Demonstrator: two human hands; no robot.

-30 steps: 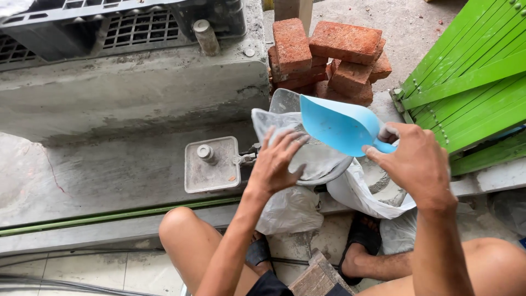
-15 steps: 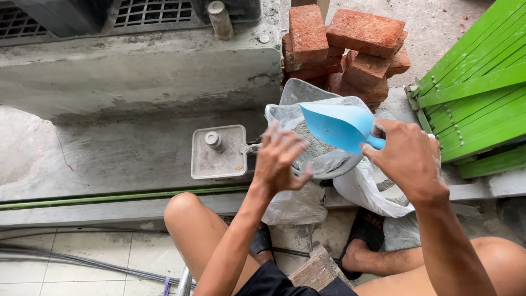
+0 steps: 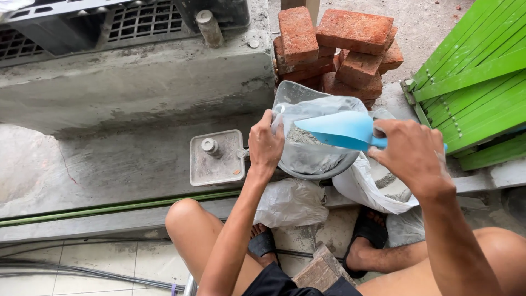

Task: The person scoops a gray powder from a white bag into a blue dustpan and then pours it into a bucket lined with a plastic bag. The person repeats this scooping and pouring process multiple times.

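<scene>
My right hand [image 3: 412,156] grips the handle of a light blue plastic scoop [image 3: 335,130], whose mouth points left into a clear plastic bag [image 3: 312,148] holding grey powder. My left hand [image 3: 266,145] pinches the left edge of that bag and holds it apart. The bag rests in a round grey bowl [image 3: 334,169] on a concrete ledge. A white plastic sack [image 3: 368,189] lies just under my right hand.
Stacked red bricks [image 3: 334,46] stand behind the bowl. Green wooden slats [image 3: 471,77] lean at the right. A square metal float with a knob [image 3: 215,157] lies left of the bowl. A metal grate [image 3: 109,24] tops the concrete wall. My knees and sandalled feet are below.
The scoop has tipped from raised and tilted to nearly level, its mouth now inside the bag. My left hand shifted from the bag's front to its left edge.
</scene>
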